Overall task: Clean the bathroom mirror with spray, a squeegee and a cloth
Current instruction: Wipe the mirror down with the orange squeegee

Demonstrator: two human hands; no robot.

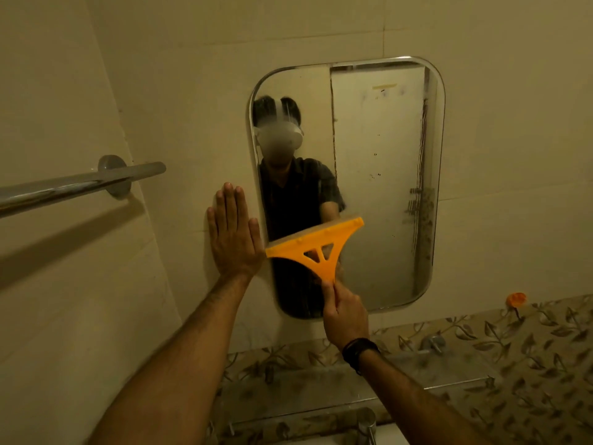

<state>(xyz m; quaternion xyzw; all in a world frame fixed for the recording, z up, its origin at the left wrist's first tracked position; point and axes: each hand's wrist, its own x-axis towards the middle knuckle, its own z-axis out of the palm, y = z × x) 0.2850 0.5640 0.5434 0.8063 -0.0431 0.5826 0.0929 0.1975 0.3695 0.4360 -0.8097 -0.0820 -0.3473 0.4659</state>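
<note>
Squeegee (316, 244) gripped by right hand (345, 316), left hand (232, 234) flat

One mirror (382, 187); one orange squeegee (316, 244); two hands, left (232, 234) and right (345, 313); one towel bar (80, 184).

- The left hand (232, 234) is lying flat and open, palm away from the camera, its straight fingers (228, 200) held together and pointing up, the thumb spread out to the right.
- The bare left forearm is reaching up from the near left, its wrist straight below the palm.
- The right hand (345, 314) is sitting lower and to the right, its fingers and thumb curling round an orange handle.
- The right forearm is coming up from the near right, bare, and is wearing a dark band at the wrist.
</note>
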